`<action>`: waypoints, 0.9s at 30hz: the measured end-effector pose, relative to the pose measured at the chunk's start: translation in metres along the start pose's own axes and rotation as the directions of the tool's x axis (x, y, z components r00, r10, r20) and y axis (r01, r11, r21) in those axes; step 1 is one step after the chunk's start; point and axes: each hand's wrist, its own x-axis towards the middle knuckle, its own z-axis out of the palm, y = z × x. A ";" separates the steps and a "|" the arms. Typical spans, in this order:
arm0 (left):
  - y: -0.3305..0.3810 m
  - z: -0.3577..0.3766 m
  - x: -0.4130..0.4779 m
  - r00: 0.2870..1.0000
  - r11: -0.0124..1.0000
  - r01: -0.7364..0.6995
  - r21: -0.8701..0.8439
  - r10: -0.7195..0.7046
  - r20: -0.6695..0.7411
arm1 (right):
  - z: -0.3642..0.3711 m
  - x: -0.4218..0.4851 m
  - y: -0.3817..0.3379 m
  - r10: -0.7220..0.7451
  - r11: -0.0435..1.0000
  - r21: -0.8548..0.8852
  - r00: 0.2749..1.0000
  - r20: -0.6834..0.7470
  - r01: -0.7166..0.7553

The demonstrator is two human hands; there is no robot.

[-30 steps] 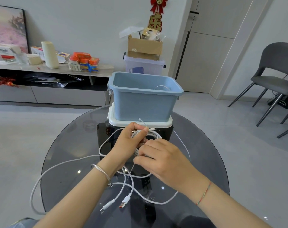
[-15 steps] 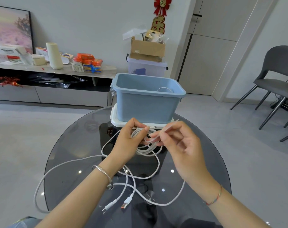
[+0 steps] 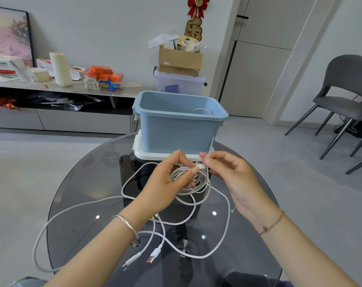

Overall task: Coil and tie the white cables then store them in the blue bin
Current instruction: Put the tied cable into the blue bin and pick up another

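**knotty:** so where's it at, coil done?

**binfan:** pretty much. the left hand [image 3: 165, 183] grips the coil [image 3: 186, 180] over the table [image 3: 89, 183]. thumb is on top and the fingers are curled round the bunch from the left. the right hand [image 3: 234, 179] has thumb and forefinger pinched on a thin white tie [image 3: 211, 145], other fingers loosely curled.

**knotty:** and how does the tie sit vs the coil?

**binfan:** that's the bit that matters. the tie runs roughly upright, with its top end poking up in front of the bin [image 3: 176, 131]. its lower part crosses the strands at the coil's right edge, right by the left thumb. so it lies across the bundle, not along it, and the right hand is the one on it. my guess is the next move is wrapping it round the strands and twisting, with the left hand only clamping. can't tell if it's already gone round the back once.

**knotty:** anything left after that?

**binfan:** yeah. loose cable [image 3: 97, 200] trails off left past the table edge, and two plugs [image 3: 154, 255] lie near the left wrist. one loop [image 3: 200, 109] shows inside the bin, which sits on a white lid [image 3: 140, 152] just beyond the hands. i'd call it partway.
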 end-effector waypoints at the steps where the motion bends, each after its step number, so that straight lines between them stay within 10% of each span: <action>1: -0.001 0.000 0.000 1.000 1.000 0.000 0.007 0.000 0.014 | 0.001 0.000 0.001 0.021 1.000 0.008 1.000 0.008 -0.021; 8: -0.001 0.001 -0.003 0.997 0.999 0.005 0.044 -0.008 0.082 | 0.001 0.001 0.001 0.051 0.998 -0.032 0.999 -0.001 -0.051; 19: 0.002 0.005 -0.002 0.999 0.994 0.045 0.102 -0.043 -0.024 | 0.018 -0.009 0.004 -0.327 0.935 -0.183 0.938 -0.117 0.304; 27: -0.002 0.000 -0.002 0.999 0.976 0.033 0.217 -0.027 -0.029 | 0.021 -0.009 -0.003 -0.213 0.977 -0.024 0.968 -0.136 0.211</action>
